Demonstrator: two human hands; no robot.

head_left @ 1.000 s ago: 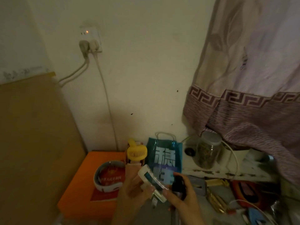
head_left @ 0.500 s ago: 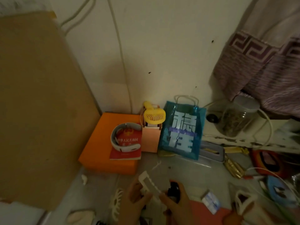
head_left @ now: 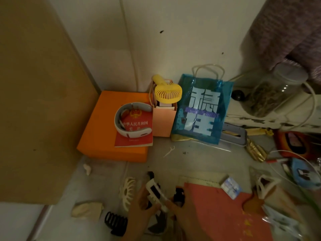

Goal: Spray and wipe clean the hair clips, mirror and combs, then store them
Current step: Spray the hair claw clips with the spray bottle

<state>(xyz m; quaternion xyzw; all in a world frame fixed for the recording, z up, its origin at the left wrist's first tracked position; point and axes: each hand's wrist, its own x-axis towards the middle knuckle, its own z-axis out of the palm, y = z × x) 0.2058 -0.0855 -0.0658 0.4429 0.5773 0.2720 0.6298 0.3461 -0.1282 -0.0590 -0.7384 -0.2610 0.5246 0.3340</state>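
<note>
- Near bench (head_left: 173,159) edge, our left hand (head_left: 140,206) grips a white clip (head_left: 155,193); right hand (head_left: 184,211) grips the dark spray bottle (head_left: 178,195).
- Cream clip (head_left: 127,192) and black clip (head_left: 115,223) lie left, seemingly unstored: we judge it early.

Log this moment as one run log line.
step: spraying | left hand: holds white hair clip | right hand: holds black spray bottle | cream claw clip, black claw clip: on table

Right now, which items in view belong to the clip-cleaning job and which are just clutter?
Job:
white hair clip, held in left hand
black spray bottle, gripped by right hand
cream claw clip
black claw clip

Clutter:
orange box
red booklet
yellow fan
blue bag
glass jar
</note>
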